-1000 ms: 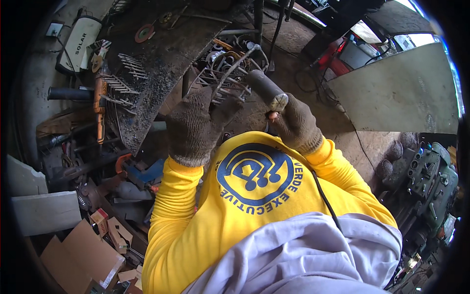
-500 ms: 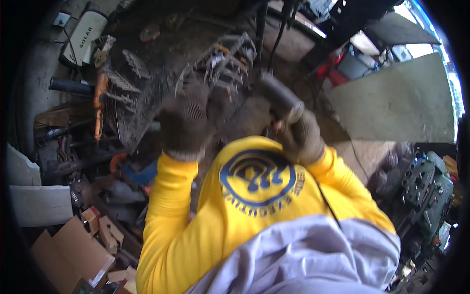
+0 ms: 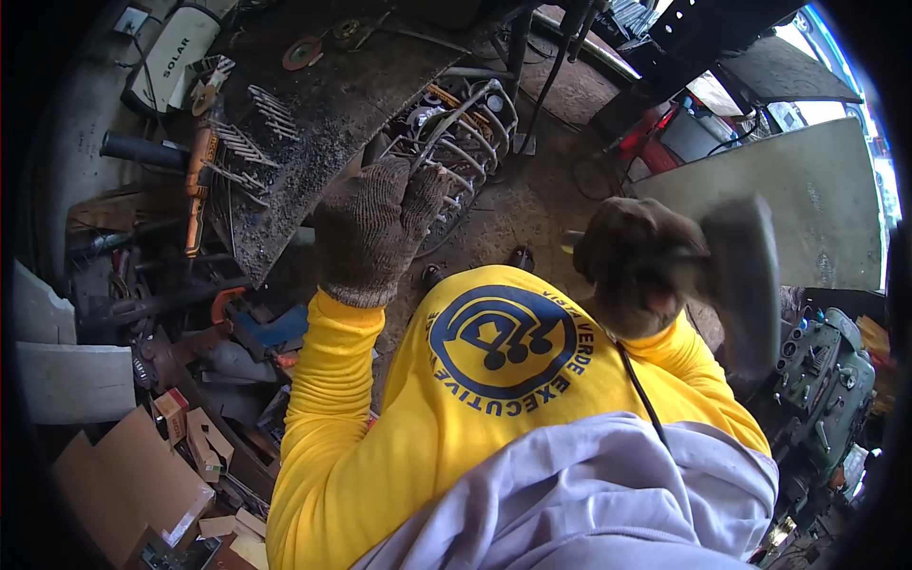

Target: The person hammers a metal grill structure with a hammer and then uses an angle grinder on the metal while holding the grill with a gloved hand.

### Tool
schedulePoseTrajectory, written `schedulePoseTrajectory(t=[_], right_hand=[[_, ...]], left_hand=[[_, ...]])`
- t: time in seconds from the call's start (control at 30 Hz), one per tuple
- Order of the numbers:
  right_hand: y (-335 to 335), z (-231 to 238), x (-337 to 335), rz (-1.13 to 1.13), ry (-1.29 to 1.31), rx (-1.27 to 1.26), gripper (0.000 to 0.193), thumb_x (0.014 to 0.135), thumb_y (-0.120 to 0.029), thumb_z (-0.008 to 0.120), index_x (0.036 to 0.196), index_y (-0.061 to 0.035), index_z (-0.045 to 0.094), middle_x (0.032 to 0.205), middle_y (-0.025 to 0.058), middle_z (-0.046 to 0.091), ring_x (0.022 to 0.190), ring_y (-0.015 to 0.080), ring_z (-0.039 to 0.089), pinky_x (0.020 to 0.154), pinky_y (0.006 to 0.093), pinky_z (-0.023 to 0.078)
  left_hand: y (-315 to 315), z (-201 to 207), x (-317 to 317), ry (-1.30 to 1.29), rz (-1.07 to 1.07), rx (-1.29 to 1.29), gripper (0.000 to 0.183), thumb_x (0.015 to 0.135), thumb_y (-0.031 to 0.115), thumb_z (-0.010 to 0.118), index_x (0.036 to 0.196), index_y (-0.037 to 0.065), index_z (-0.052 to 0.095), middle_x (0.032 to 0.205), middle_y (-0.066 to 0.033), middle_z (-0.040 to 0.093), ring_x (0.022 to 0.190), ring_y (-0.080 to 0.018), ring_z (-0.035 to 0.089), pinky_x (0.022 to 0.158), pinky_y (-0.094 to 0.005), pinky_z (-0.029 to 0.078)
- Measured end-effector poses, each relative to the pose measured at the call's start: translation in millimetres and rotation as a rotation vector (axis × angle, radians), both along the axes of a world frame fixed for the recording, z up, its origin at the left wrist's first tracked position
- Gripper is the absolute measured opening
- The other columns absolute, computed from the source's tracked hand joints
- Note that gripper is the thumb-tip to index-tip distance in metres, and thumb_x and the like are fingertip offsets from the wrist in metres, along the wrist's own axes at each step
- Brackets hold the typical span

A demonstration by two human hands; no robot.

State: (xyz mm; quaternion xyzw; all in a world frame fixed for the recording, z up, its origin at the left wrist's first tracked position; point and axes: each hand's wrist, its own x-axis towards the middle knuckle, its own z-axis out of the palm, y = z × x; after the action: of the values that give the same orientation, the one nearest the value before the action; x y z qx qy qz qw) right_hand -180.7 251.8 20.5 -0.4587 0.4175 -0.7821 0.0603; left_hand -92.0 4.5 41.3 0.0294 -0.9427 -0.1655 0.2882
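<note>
Far left, around nine o'clock: cardboard scraps (image 3: 133,484) and clutter on the floor; orange-handled tool (image 3: 197,190) lies on the dark metal workbench (image 3: 323,123) at ten o'clock, with rows of short rods beside it. Left hand (image 3: 372,233), in a brown knit glove, fingers loosely curled and half open, reaches the bent wire frame (image 3: 461,142) at twelve o'clock, fingertips touching or just short of it; cannot tell whether it grips. Since a second ago the right hand (image 3: 635,266) has pulled away from the frame and swung out to three o'clock; it is closed tight around the grey-handled tool (image 3: 746,285), blurred by motion, black cable (image 3: 641,394) trailing from it across the yellow sleeve. Reads as a break between passes on the frame; the tool is now well apart from it.
</note>
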Motion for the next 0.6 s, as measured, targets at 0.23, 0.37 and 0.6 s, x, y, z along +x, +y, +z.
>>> schedulePoseTrajectory(t=[0.23,0.37,0.6], right_hand=[[-2.0,-16.4,12.2,-0.358,0.091,0.829,0.031,0.093,-0.025,0.065,0.114,-0.0021,0.061,0.092,0.0207,0.068,0.085,0.0379,0.068,0.075,0.0399,0.052],[-5.7,-10.0,8.0,-0.366,-0.21,0.811,0.035,0.096,-0.021,0.061,0.124,-0.0002,0.058,0.088,0.0107,0.068,0.075,0.0168,0.064,0.073,0.0298,0.051],[-16.3,-25.4,-17.0,-0.47,-0.186,0.615,0.038,0.104,-0.029,0.052,0.126,0.0014,0.055,0.111,0.008,0.064,0.094,0.0138,0.061,0.087,0.0282,0.049]], left_hand=[[-16.6,14.2,-3.7,-0.048,-0.05,-0.007,0.02,0.093,0.024,0.069,0.087,0.004,0.07,0.071,-0.0155,0.065,0.063,-0.033,0.066,0.055,-0.0391,0.049],[-8.4,19.2,13.7,-0.084,0.005,0.092,0.022,0.091,0.024,0.071,0.084,0.003,0.069,0.068,-0.0141,0.064,0.062,-0.0306,0.065,0.056,-0.0382,0.048],[-3.7,14.2,15.8,-0.002,-0.103,0.247,0.021,0.091,0.025,0.07,0.091,0.004,0.073,0.072,-0.0137,0.067,0.064,-0.031,0.065,0.061,-0.0384,0.05]])
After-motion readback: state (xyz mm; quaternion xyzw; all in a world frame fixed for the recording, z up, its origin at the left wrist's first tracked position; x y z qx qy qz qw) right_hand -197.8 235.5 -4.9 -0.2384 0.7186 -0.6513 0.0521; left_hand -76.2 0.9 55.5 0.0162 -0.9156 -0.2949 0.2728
